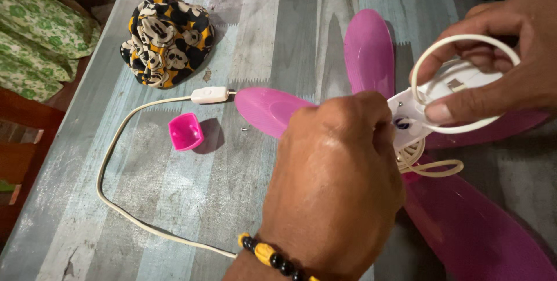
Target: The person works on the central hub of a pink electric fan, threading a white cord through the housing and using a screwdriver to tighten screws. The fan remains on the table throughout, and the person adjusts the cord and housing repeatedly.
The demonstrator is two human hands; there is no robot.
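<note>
1. Left hand (336, 182): fist closed at the white fan hub (432, 98), back of hand to the camera; what the fingers clamp cannot be told. A beaded bracelet (270, 255) sits at the wrist.
2. Right hand (505, 54): fingers clamped on the hub from the right, thumb pressed on its face, inside a loop of white cord (464, 83).
3. Fan: hub held just above the table (278, 31), right of centre. Pink blades (368, 49) spread from it; one runs off the lower right edge of view.
4. Cord: runs left from an inline switch (210, 94), curves down and back under the left wrist.
5. Pink cap (185, 132): just below the switch, apart from the blades.
6. Patterned cloth (167, 38): near the far left table edge, well apart from both hands.
7. Open room: bare table inside the cord's curve, lower left.
</note>
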